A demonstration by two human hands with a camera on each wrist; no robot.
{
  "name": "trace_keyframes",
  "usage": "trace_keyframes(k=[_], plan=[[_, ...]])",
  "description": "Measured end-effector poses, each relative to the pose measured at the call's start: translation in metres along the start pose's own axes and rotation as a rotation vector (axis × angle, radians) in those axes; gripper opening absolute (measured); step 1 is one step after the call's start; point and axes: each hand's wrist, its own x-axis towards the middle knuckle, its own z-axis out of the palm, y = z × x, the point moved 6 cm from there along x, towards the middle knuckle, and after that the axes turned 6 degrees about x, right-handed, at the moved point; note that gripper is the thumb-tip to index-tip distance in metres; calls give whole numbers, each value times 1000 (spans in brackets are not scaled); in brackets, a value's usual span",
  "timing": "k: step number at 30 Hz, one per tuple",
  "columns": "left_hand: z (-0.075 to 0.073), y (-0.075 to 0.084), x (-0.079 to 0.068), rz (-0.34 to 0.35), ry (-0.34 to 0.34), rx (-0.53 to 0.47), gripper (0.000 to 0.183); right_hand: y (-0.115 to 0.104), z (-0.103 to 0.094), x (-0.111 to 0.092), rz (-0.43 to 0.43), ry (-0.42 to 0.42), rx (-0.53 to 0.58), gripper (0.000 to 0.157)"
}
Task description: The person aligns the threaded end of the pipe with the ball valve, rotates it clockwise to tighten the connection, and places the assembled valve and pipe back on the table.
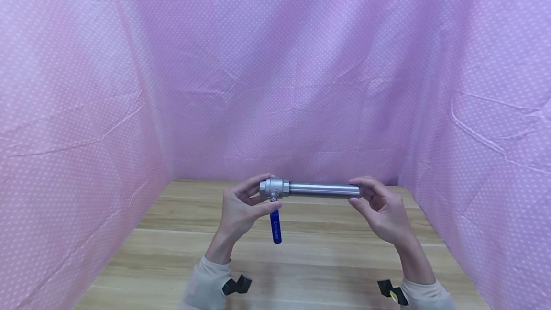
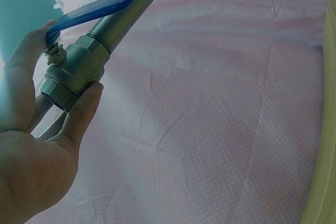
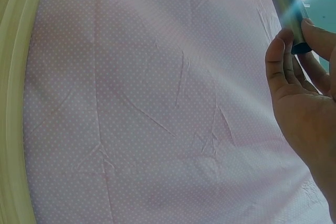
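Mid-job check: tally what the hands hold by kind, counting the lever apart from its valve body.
Valve body: 1, in the left hand
Blue lever: 1
Metal pipe: 1, one end in the right hand
Total: 3

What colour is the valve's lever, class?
The lever is blue, seen best in the left wrist view.

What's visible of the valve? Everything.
The valve looks like silvery metal, with faceted ends, raised lettering on its body and a blue lever on a short stem. One end opens outward; the other meets the threaded end of a metal pipe. In the head view it lies sideways above the wooden table, lever pointing toward the person. The left hand grips it, thumb near the lever's base.
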Motion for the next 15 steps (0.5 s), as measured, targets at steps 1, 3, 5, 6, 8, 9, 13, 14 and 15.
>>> trace_keyframes(k=[1, 3, 5, 6, 8, 9, 13, 14, 15], plan=[[0, 0, 0, 1, 0, 1, 66, 0, 0, 0, 3, 3, -14, 50], [0, 0, 0, 5, 1, 5, 66, 1, -1, -1, 16, 12, -60, 50], [0, 1, -1, 11, 6, 12, 65, 1, -2, -2, 43, 27, -121, 50], [0, 1, -1, 15, 8, 16, 65, 1, -3, -3, 57, 35, -154, 51], [-1, 2, -1, 20, 12, 20, 65, 1, -4, -3, 82, 50, -205, 52], [-1, 2, -1, 22, 13, 21, 64, 2, -5, -4, 90, 55, -218, 52], [-1, 2, -1, 18, 14, 18, 65, 2, -5, -3, 100, 68, -208, 53], [-1, 2, 0, 18, 13, 18, 65, 2, -5, -3, 97, 66, -193, 53], [0, 1, 0, 17, 13, 18, 65, 2, -5, -3, 89, 63, -169, 54]])
